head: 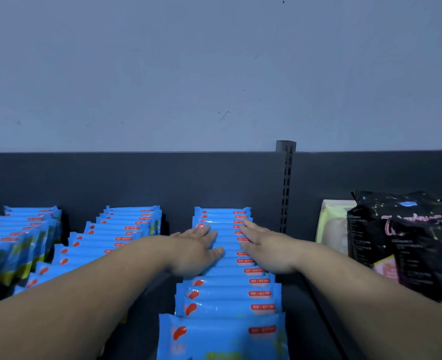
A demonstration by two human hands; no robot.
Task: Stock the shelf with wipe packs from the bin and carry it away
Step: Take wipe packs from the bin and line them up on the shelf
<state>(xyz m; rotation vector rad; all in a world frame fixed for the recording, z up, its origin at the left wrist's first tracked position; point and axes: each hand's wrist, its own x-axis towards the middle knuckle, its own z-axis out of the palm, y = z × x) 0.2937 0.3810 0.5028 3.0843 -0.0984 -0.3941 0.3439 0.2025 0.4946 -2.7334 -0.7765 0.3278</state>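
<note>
Blue wipe packs with red marks stand on edge in three rows on the dark shelf (pixel 295 307). The right row (pixel 227 294) runs from the back panel toward me. My left hand (pixel 199 245) lies flat on the tops of the packs in this row, fingers straight. My right hand (pixel 261 245) rests flat on the same row's right side, fingers stretched forward. Neither hand grips a pack. The middle row (pixel 116 235) and the left row (pixel 17 237) lean backward. The bin is out of view.
A slotted upright post (pixel 286 188) divides the shelf's dark back panel. Right of it stand black printed bags (pixel 407 240) and a pale yellow pack (pixel 331 222). A grey wall rises above the shelf.
</note>
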